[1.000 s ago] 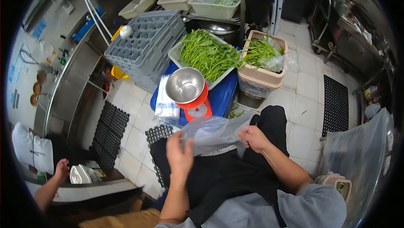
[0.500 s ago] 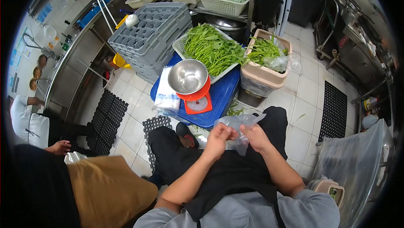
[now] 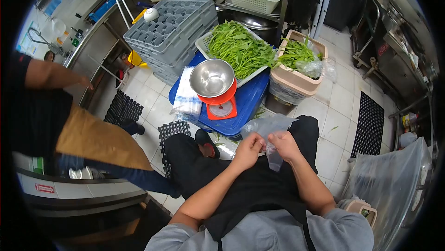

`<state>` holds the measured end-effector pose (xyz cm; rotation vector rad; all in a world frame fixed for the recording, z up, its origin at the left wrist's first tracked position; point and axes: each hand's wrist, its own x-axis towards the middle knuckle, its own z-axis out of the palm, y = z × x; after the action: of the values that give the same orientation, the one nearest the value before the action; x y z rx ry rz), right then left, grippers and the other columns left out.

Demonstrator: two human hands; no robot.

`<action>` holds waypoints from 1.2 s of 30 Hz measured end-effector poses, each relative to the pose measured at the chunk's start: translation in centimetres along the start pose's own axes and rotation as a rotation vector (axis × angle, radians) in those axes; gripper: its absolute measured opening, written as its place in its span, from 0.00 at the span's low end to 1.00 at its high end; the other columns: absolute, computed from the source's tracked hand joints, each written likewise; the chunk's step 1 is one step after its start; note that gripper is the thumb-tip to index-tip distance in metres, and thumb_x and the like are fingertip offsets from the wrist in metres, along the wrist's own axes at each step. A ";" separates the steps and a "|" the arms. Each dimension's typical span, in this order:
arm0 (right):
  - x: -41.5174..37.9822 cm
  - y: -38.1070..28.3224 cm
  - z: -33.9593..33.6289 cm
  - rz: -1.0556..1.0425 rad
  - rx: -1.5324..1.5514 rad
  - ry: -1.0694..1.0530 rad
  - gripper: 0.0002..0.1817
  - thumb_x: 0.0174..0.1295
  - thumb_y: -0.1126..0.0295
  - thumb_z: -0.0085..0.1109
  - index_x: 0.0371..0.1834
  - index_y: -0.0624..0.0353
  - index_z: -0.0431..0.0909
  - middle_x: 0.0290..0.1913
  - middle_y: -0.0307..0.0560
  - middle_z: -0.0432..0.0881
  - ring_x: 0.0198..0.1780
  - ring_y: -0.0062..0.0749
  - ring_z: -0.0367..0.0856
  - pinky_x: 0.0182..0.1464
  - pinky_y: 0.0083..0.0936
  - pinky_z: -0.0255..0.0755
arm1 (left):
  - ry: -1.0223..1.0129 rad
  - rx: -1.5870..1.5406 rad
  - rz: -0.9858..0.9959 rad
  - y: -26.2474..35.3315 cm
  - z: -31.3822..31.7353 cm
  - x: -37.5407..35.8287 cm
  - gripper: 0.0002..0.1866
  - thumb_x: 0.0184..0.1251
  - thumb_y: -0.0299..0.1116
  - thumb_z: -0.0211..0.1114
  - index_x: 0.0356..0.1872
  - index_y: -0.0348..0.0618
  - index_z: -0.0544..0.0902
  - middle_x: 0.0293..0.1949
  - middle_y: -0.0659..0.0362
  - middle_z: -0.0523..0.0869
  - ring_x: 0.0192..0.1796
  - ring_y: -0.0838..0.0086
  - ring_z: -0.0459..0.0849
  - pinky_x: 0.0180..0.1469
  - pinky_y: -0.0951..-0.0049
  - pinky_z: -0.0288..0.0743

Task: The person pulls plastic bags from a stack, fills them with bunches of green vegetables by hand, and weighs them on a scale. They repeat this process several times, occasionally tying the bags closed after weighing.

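Between my knees, a clear plastic bag (image 3: 273, 127) is pinched in both hands. My left hand (image 3: 249, 150) has its fingers closed on the bag's edge, and my right hand (image 3: 284, 146) grips it just beside. Beyond them a steel bowl (image 3: 212, 78) rests on an orange scale (image 3: 222, 109), which stands on a blue lid (image 3: 250, 112). A stack of plastic bags (image 3: 187, 94) lies left of the scale. Behind the bowl, leafy green stems (image 3: 238, 49) fill a white basket (image 3: 202, 46).
Grey racks (image 3: 169, 24) are stacked at the back left. A beige bin (image 3: 296, 80) of greens stands right of the blue lid. A person in a brown apron (image 3: 99, 137) is close on my left. Black mats (image 3: 369, 123) lie on the tiled floor.
My hands have drawn closer together on the bag. The person in the brown apron has moved forward, an arm now reaching out at the left. The person in white is no longer visible.
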<state>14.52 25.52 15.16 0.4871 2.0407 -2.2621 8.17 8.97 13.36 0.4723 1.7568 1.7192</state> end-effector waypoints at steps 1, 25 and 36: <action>-0.1 0.0 0.0 -0.010 -0.045 -0.004 0.25 0.68 0.48 0.62 0.26 0.61 0.83 0.26 0.35 0.82 0.27 0.16 0.72 0.31 0.19 0.67 | 0.054 -0.128 -0.066 -0.5 -0.2 0.2 0.07 0.76 0.32 0.58 0.40 0.39 0.75 0.34 0.63 0.83 0.37 0.80 0.79 0.42 0.76 0.75; 1.7 2.3 -0.6 0.077 0.011 -0.150 0.30 0.69 0.43 0.58 0.24 0.62 0.80 0.23 0.36 0.76 0.26 0.19 0.71 0.28 0.21 0.64 | -0.092 -0.122 -0.026 -1.1 0.1 -0.2 0.07 0.73 0.32 0.63 0.39 0.39 0.79 0.34 0.63 0.82 0.34 0.78 0.79 0.43 0.77 0.75; 1.9 3.9 -1.9 0.142 0.097 0.098 0.07 0.61 0.75 0.56 0.25 0.60 0.75 0.25 0.41 0.80 0.30 0.26 0.81 0.33 0.26 0.75 | 0.134 -1.020 -0.263 -1.5 -3.5 0.7 0.04 0.75 0.32 0.58 0.43 0.43 0.76 0.46 0.56 0.85 0.45 0.70 0.84 0.52 0.64 0.79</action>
<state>14.09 27.26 10.77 0.7384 1.8765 -2.3034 5.63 6.66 11.57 -0.3123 0.7598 2.1748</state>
